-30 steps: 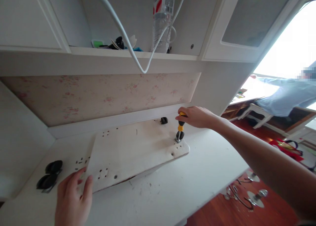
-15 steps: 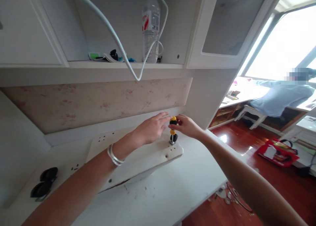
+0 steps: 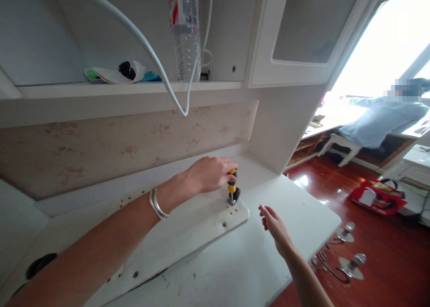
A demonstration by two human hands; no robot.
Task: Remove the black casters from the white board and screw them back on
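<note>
My left hand (image 3: 213, 175), with silver bangles at its wrist, is closed on the yellow and black handle of a screwdriver (image 3: 231, 187). The tool stands nearly upright, its tip at the metal plate of a small black caster (image 3: 237, 194) at the right end of a white board (image 3: 198, 217). Screw holes dot the board, which lies on a white desk (image 3: 298, 204). Lower right of the board, my right hand (image 3: 277, 228) hangs apart from the tool with fingers curled and fingertips together; whatever they may pinch is too small to make out.
More black casters (image 3: 40, 266) show at the left edge, partly behind my left forearm. A white cable (image 3: 148, 47) hangs before the shelf, where a plastic bottle (image 3: 186, 34) stands. Metal fittings (image 3: 351, 266) and a red bag (image 3: 378, 197) lie on the floor. A person (image 3: 376, 119) sits by the window.
My right hand has let go of the screwdriver and moved down toward me. My left hand has closed over the handle. The view has shifted slightly.
</note>
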